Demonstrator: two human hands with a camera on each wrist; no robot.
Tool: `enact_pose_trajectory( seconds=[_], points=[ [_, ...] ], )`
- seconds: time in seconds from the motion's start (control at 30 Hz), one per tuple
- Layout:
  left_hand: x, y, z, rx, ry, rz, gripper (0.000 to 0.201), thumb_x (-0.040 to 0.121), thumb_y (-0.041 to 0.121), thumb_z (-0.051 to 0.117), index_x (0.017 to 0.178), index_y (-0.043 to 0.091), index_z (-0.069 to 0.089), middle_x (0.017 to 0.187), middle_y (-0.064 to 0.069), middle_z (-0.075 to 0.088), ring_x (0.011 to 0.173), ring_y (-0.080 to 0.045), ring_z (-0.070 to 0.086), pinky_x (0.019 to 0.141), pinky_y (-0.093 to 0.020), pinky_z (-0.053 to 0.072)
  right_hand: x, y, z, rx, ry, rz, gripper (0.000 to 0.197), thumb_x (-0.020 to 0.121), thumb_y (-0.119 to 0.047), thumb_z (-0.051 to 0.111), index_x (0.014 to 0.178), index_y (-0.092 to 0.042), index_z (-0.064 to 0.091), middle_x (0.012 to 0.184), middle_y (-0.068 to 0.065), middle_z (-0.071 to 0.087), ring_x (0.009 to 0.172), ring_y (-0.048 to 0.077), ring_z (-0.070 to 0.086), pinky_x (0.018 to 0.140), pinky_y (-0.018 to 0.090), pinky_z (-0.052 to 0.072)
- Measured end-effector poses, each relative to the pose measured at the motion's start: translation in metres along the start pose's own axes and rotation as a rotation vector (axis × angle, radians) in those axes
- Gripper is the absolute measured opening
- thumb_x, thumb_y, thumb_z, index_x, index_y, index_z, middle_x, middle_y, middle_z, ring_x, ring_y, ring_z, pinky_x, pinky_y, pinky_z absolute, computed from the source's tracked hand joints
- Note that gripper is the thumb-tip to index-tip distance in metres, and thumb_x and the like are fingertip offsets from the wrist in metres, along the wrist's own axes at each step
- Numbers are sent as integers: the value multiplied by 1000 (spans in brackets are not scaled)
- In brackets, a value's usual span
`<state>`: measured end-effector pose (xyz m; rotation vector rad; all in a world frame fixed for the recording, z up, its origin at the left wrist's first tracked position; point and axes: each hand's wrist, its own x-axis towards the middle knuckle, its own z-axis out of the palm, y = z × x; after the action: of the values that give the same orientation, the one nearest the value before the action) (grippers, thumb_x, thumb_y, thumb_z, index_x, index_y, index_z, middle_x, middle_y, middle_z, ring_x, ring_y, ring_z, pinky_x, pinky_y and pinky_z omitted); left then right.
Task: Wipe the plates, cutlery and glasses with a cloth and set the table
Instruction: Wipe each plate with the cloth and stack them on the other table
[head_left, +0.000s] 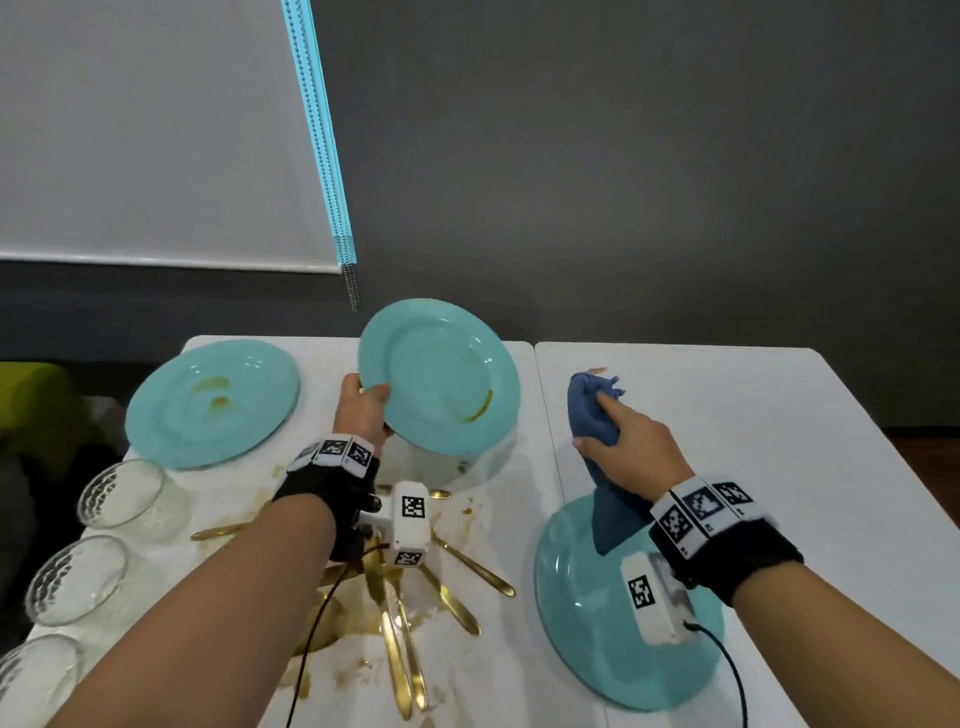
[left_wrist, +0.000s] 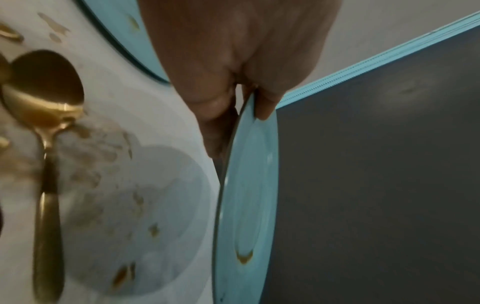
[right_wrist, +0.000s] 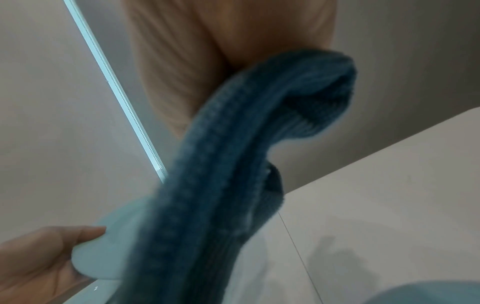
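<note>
Turquoise is the colour of all three plates here, and one of them, the raised plate (head_left: 441, 376), is held up off the table (head_left: 779, 415) and tilted toward the camera by the left hand (head_left: 363, 410), whose thumb lies on the front of the near-left rim while the fingers curl behind it; the left wrist view shows that rim pinched between thumb and fingers. A brown smear (head_left: 480, 408) marks the lower right of its face. The right hand (head_left: 631, 449) is closed around a bunched blue cloth (head_left: 595, 410), which sticks out above the fist and hangs down below it over a second plate (head_left: 587, 639) that lies flat on the right half of the table. The cloth is apart from the raised plate, just to its right. A third plate (head_left: 208, 405), soiled with brown sauce, lies flat at the far left. Gold cutlery (head_left: 410, 639) is scattered beneath the left forearm on a stained white covering, spoons and handles crossing one another. Three clear textured glasses (head_left: 124, 499) stand in a row along the left edge. Behind the table is a dark grey wall, with a white roller blind (head_left: 156, 130) at the upper left.
</note>
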<state>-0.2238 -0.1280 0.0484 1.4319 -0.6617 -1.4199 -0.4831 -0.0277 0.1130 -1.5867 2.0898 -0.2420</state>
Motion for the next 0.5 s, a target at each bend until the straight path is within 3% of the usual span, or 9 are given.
enact_pose_trajectory(
  seconds=[0.1, 0.2, 0.33, 0.43, 0.5],
  points=[
    [-31, -7, 22, -17, -61, 47, 9, 99, 16, 37, 103, 19, 45, 93, -9, 54, 82, -24, 54, 74, -39, 48, -10, 7, -6, -21, 24, 18, 72, 89, -36, 58, 149, -19, 20, 136, 13, 52, 124, 33, 49, 98, 31, 40],
    [-55, -19, 43, -74, -122, 37, 17, 102, 22, 33, 110, 17, 47, 89, -4, 56, 84, -24, 54, 79, -39, 48, -23, 22, -6, -112, 37, -20, 62, 89, -34, 58, 144, -19, 34, 128, 15, 58, 116, 33, 54, 91, 33, 43],
    [-85, -37, 68, -67, -227, -48, 23, 101, 27, 34, 86, 21, 50, 90, -6, 56, 83, -22, 54, 85, -47, 48, -33, 44, -3, -152, 118, 32, 47, 89, -31, 53, 133, -16, 45, 117, 18, 60, 106, 35, 56, 82, 36, 46],
    [-101, -47, 81, 22, -249, -41, 24, 97, 30, 37, 79, 22, 51, 92, -11, 55, 85, -23, 53, 88, -52, 47, -51, 51, 7, -165, 109, 4, 48, 92, -34, 50, 137, -21, 42, 130, 13, 52, 115, 33, 52, 91, 36, 44],
    [-106, -51, 89, 50, -271, -32, 24, 90, 38, 42, 75, 24, 53, 92, -11, 56, 85, -23, 52, 89, -51, 47, -69, 57, 16, -197, 22, -118, 49, 92, -36, 49, 140, -30, 39, 132, 8, 49, 118, 30, 51, 94, 33, 42]
  ],
)
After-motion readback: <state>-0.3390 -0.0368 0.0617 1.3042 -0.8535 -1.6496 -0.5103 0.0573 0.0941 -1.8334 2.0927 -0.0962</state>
